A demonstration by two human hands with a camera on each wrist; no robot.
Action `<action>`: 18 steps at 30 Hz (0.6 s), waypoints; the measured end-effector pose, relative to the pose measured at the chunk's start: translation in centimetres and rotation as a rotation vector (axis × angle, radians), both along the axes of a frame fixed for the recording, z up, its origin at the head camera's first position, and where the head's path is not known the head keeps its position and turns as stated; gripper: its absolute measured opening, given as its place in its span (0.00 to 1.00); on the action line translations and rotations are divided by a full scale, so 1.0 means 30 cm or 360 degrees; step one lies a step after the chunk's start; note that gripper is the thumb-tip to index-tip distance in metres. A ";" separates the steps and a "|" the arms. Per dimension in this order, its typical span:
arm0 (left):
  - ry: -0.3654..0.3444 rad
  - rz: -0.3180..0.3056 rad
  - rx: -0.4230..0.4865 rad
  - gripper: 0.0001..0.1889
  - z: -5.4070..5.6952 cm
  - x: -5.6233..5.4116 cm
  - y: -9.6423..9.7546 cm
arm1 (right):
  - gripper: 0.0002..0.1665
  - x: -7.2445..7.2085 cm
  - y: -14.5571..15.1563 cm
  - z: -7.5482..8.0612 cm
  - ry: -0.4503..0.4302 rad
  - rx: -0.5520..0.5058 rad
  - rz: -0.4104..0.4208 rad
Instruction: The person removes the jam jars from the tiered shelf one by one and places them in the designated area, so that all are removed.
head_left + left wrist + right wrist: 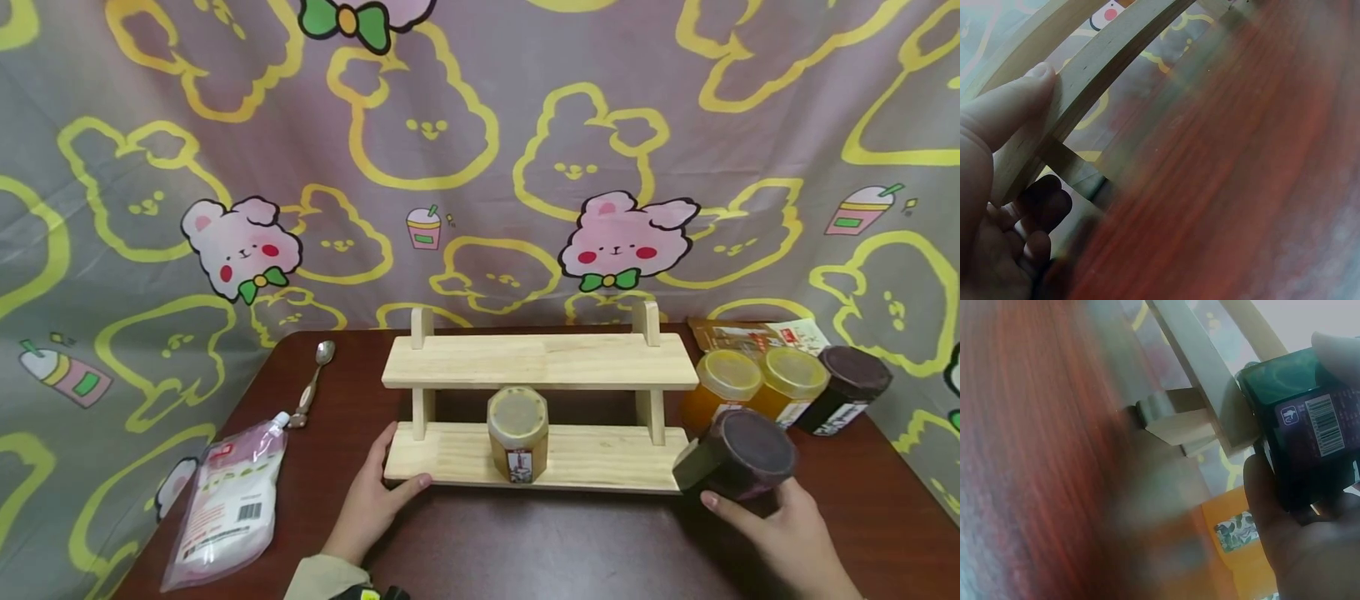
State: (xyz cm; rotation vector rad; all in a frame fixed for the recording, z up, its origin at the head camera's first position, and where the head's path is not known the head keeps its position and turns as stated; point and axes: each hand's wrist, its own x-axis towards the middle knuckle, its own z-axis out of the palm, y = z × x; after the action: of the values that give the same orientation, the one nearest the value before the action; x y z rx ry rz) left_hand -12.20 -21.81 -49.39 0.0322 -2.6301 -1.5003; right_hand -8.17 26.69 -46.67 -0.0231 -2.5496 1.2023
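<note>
A two-tier wooden rack (540, 360) stands on the table, with a honey-coloured jar (517, 433) upright on its lower board. My left hand (378, 500) grips the left end of that lower board. In the left wrist view the thumb (1019, 103) lies on one face of the board and the fingers curl at its other side. A dark jar (738, 454) with a dark lid is held in my right hand (787, 533), tilted beside the lower board's right end. The right wrist view shows the barcode label of this dark jar (1310, 425) close to the wood.
Right of the rack stand two orange-yellow jars (727, 375) and another dark jar (851, 387), with flat packets (742, 335) behind them. On the left lie a spoon (311, 387) and a spouted pouch (232, 500). A patterned curtain (480, 167) hangs behind the table.
</note>
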 end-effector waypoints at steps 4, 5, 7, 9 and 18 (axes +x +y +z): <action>0.0005 -0.0004 -0.0012 0.52 -0.002 -0.003 -0.001 | 0.40 0.000 0.009 0.000 -0.0023 -0.0024 -0.0048; 0.0004 -0.0004 -0.0015 0.53 -0.002 -0.003 -0.001 | 0.40 0.000 0.013 -0.001 -0.0040 -0.0020 -0.0062; 0.0002 -0.0004 -0.0015 0.53 0.000 -0.002 0.000 | 0.41 -0.002 0.021 0.000 -0.0061 -0.0030 -0.0080; 0.0003 -0.0003 -0.0014 0.53 0.003 0.000 0.000 | 0.41 -0.003 0.031 0.001 -0.0081 -0.0030 -0.0099; -0.0010 -0.0009 -0.0018 0.53 0.009 0.003 0.001 | 0.45 -0.009 0.079 -0.010 -0.0109 -0.0042 -0.0152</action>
State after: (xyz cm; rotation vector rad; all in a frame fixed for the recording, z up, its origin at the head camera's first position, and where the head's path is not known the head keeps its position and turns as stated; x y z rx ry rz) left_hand -12.11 -21.78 -49.12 0.0285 -2.6456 -1.4895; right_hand -8.45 29.07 -46.96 -0.1928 -2.5593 1.2184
